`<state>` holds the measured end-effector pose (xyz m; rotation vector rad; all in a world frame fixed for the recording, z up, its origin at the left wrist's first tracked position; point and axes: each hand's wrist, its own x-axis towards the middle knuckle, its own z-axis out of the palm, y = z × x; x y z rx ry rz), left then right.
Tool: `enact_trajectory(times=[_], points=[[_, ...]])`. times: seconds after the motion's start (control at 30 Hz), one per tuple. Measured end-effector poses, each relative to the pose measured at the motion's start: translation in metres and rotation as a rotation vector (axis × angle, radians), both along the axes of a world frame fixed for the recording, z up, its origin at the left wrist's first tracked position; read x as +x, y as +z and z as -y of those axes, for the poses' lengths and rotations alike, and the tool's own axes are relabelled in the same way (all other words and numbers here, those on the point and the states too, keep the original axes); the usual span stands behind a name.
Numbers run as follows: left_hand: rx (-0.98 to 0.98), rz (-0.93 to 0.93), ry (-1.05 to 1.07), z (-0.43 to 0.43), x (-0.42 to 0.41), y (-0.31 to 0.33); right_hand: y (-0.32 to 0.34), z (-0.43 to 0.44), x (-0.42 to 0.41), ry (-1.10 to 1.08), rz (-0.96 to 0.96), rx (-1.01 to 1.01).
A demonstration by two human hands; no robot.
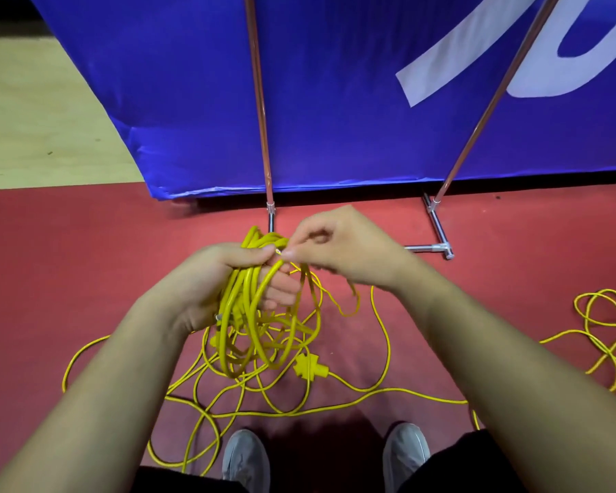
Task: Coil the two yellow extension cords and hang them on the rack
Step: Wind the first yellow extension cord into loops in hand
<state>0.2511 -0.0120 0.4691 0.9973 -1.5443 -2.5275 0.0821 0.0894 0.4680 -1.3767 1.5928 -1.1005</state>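
Now, coil (pixel 243 314) in left hand (pixel 207 279) (right hand (pixel 345 250) on 1 strand (pixel 276 269))

Left hand (pixel 210 279) grips coiled cord (pixel 249 314); right hand (pixel 342 247) pinches it.

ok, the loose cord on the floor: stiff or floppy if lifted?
Likely floppy: the loose cord lies in limp, irregular curves on the floor. Probably tangle-prone: its strands cross under the coil in the left hand. The plug would likely dangle and swing.
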Motion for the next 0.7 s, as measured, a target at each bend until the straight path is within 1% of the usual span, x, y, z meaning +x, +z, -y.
enact_trajectory(times=[0.1, 0.13, 0.23, 0.27, 0.3, 0.4, 0.43, 0.47, 0.5, 0.57, 0.63, 0.7], points=[[-0.001, -0.040, -0.011, 0.002, 0.001, 0.000, 0.000, 0.001, 0.006, 0.060, 0.030, 0.095], [0.013, -0.063, 0.006, 0.005, 0.002, 0.000, -0.003, -0.001, -0.002, 0.091, 0.003, 0.153], [0.071, -0.122, 0.107, 0.014, 0.007, 0.001, -0.024, -0.012, -0.035, 0.204, -0.184, 0.365], [0.084, -0.135, 0.131, 0.017, 0.009, 0.002, -0.034, -0.015, -0.045, 0.184, -0.187, 0.404], [0.092, -0.141, 0.145, 0.020, 0.010, 0.003, -0.043, -0.018, -0.052, 0.131, -0.134, 0.416], [0.037, -0.082, 0.129, 0.025, 0.016, 0.004, -0.058, -0.017, -0.061, -0.126, 0.180, 0.311], [-0.001, -0.054, 0.110, 0.024, 0.016, 0.004, -0.057, -0.013, -0.062, -0.209, 0.248, 0.257], [-0.035, -0.034, 0.095, 0.022, 0.016, 0.004, -0.055, -0.010, -0.063, -0.269, 0.272, 0.202], [-0.057, -0.025, 0.093, 0.020, 0.015, 0.003, -0.051, -0.006, -0.062, -0.296, 0.271, 0.157], [-0.073, -0.026, 0.105, 0.018, 0.013, 0.000, -0.041, -0.003, -0.059, -0.280, 0.212, 0.104], [-0.054, -0.034, 0.091, 0.015, 0.012, -0.001, -0.028, -0.004, -0.051, -0.232, 0.086, 0.075], [-0.084, -0.024, 0.053, 0.012, 0.012, -0.002, -0.013, -0.003, -0.040, -0.172, -0.018, 0.057]])
